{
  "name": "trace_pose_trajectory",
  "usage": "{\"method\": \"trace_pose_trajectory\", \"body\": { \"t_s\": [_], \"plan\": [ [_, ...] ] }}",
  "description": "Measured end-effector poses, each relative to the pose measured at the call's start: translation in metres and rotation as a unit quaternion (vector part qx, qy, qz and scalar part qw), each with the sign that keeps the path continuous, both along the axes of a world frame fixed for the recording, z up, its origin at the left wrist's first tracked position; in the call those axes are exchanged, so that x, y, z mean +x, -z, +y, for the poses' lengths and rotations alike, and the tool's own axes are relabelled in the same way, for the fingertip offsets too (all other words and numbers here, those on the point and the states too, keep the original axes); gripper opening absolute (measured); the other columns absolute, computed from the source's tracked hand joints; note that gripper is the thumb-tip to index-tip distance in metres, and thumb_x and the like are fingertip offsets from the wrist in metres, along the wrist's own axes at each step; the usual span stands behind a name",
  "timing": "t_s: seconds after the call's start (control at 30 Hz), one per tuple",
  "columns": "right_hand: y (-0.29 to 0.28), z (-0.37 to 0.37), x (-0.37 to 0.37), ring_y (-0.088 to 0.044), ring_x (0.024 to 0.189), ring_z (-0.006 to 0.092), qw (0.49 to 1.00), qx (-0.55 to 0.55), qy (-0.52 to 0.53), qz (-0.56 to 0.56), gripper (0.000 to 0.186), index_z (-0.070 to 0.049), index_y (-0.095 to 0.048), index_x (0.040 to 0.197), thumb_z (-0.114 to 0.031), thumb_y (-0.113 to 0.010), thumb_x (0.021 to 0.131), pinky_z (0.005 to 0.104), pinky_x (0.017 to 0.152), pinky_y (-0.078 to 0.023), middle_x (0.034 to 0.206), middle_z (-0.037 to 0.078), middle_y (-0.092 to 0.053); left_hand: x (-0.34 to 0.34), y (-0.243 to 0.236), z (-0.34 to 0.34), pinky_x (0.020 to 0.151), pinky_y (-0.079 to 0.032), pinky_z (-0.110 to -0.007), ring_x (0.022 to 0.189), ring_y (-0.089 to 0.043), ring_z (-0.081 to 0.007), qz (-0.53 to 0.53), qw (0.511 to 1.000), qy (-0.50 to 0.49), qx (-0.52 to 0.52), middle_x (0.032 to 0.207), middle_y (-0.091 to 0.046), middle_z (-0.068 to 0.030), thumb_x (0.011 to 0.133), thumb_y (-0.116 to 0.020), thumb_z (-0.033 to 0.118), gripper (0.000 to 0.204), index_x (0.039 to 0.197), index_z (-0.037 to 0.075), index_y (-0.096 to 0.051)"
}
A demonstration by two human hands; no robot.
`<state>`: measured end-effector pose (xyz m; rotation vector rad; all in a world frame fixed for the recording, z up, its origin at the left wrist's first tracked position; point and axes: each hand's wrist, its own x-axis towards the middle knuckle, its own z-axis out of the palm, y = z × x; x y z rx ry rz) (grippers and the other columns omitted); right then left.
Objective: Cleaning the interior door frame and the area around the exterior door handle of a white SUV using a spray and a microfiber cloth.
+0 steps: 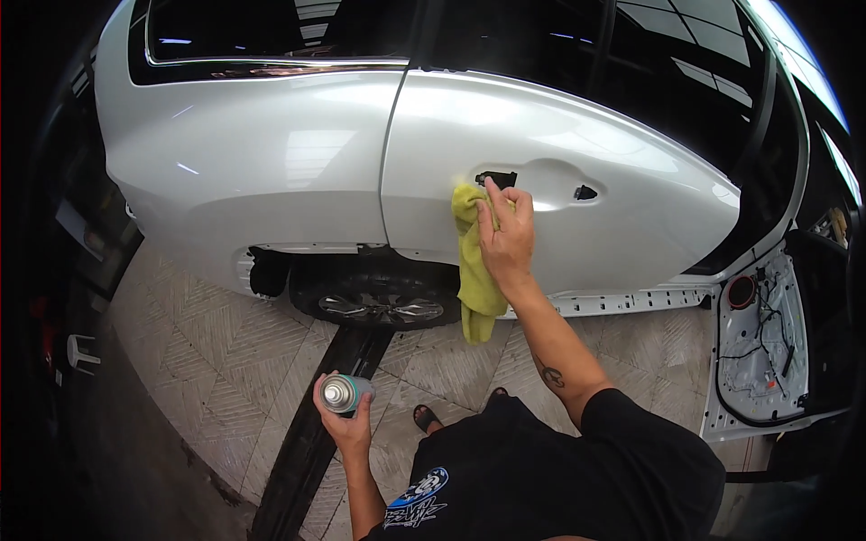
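Observation:
My right hand (pixel 509 236) grips a yellow-green cloth (pixel 480 270) just below the handle opening (pixel 497 178) of a white car's rear door (pixel 559 239). One finger reaches up to the edge of that dark opening, while the cloth hangs down over the lower door. A second, smaller hole (pixel 585 193) lies to the right in the door's handle recess. Lower and to the left, my left hand (pixel 347 424) is wrapped around an aerosol can (pixel 339 394), its silver top facing up. The can is held away from the car, above the floor.
A rear wheel (pixel 374 293) sits under the bodywork at the left. At the right, a front door (pixel 767 338) without its inner trim stands open, with wiring and a speaker exposed. A dark strip (pixel 311 433) crosses the patterned floor tiles (pixel 212 361). A white stool (pixel 83 353) stands far left.

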<state>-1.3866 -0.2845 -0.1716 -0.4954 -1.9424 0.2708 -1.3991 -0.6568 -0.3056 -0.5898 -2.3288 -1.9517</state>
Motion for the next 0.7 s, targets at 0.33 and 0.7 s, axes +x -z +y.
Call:
{"method": "trace_pose_trajectory", "body": {
  "t_s": [0.33,0.7],
  "plan": [
    [0.063,-0.002,0.008,-0.061,0.091,0.0308,0.993,-0.080,-0.068,-0.063,0.028,-0.004,-0.068,0.115,-0.015,-0.073,0.090,0.0396,0.080,-0.052,0.099,0.012,-0.060,-0.009,-0.001,-0.007,0.115,-0.038,-0.046,0.132,-0.053,-0.0335,0.001,1.000,-0.011,0.005,0.141,-0.057,-0.0225,0.082,-0.084,0.010,0.084,0.150,0.001,-0.037],
    [0.040,0.058,0.077,-0.063,0.086,0.0250,0.935,-0.215,0.196,0.203,0.028,0.000,-0.062,0.101,-0.027,-0.071,0.097,0.0378,0.084,-0.050,0.093,0.010,-0.065,-0.027,-0.013,-0.022,0.114,-0.038,-0.047,0.131,-0.053,-0.0349,-0.007,0.997,-0.024,-0.077,0.142,-0.054,-0.0244,0.082,-0.085,0.012,0.085,0.151,0.000,-0.036]
  ]
}}
